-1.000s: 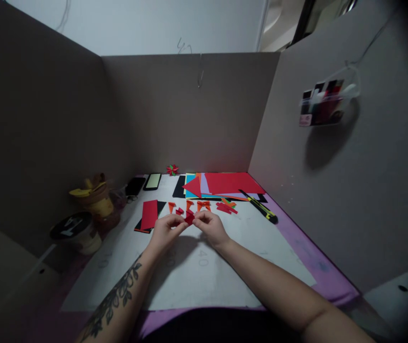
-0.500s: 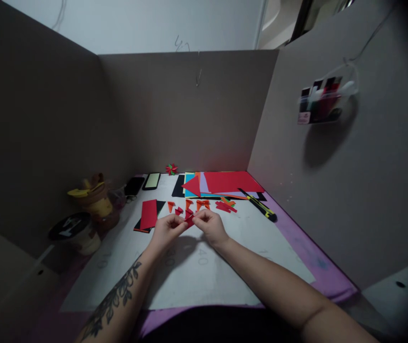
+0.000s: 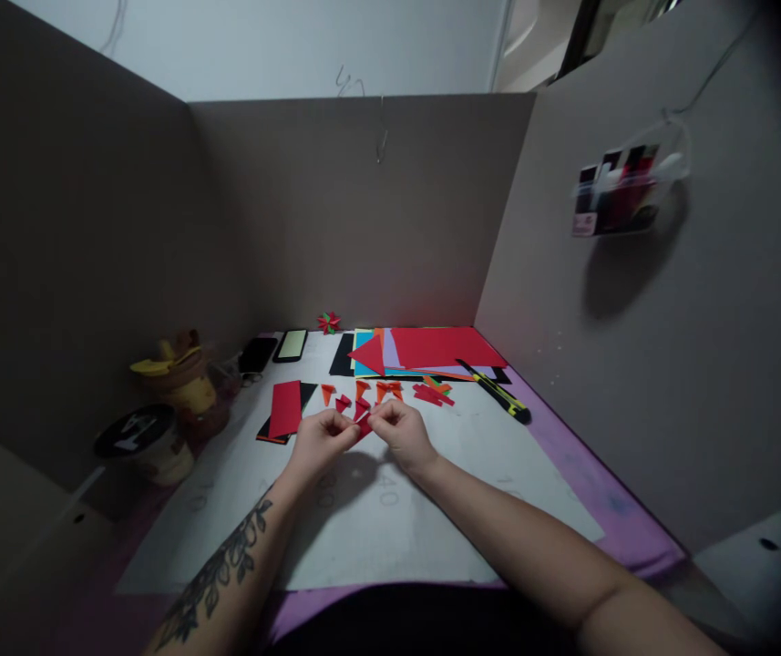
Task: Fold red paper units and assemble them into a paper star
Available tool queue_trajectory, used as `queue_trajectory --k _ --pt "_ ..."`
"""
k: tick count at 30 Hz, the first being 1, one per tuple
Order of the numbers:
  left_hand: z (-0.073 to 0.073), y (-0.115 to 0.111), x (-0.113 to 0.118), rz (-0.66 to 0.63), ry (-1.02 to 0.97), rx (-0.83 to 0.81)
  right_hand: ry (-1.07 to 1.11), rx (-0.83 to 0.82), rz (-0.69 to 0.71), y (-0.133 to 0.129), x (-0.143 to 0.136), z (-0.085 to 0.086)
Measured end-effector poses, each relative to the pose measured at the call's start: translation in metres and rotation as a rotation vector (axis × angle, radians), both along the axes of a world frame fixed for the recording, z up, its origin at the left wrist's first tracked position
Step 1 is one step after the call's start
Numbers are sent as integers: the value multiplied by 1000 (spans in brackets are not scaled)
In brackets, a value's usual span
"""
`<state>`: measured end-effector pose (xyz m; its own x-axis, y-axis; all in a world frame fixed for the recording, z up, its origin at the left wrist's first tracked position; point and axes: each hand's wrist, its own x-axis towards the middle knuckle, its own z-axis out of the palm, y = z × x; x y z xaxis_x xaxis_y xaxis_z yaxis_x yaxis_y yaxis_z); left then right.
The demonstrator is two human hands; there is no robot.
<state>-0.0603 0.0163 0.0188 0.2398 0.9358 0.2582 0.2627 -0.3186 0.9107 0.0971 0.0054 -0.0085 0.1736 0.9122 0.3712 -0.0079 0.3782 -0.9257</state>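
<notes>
A small piece of red paper [image 3: 364, 426] is pinched between my two hands above the white sheet [image 3: 390, 538]. My left hand [image 3: 323, 441] is closed on its left end, and my right hand [image 3: 404, 434] grips the right end. The fingers cover much of the piece, so its exact fold cannot be made out. Just beyond my fingertips lie several small folded orange paper pieces [image 3: 362, 389] and folded red paper pieces [image 3: 343, 403]. Red paper strips [image 3: 433, 395] lie to the right of these, with green and orange bits behind them.
Coloured paper sheets [image 3: 445, 348] are stacked at the back. A yellow-black utility knife [image 3: 496, 392] lies at right. Red paper rectangles [image 3: 285, 409] lie left of my hands. Two phones [image 3: 290, 346], a paper star [image 3: 328, 322], a pot [image 3: 185, 387] and a lidded tub [image 3: 148, 442] stand farther away.
Both hands stay in nearly the same place, still pinching the red paper, whose visible part looks slightly tilted differently. The view has shifted very slightly.
</notes>
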Motion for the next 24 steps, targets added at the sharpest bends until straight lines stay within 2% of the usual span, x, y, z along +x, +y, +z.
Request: queue_trajectory --k 24 --pt "4 -3 1 -14 -30 -3 9 6 26 0 -2 0"
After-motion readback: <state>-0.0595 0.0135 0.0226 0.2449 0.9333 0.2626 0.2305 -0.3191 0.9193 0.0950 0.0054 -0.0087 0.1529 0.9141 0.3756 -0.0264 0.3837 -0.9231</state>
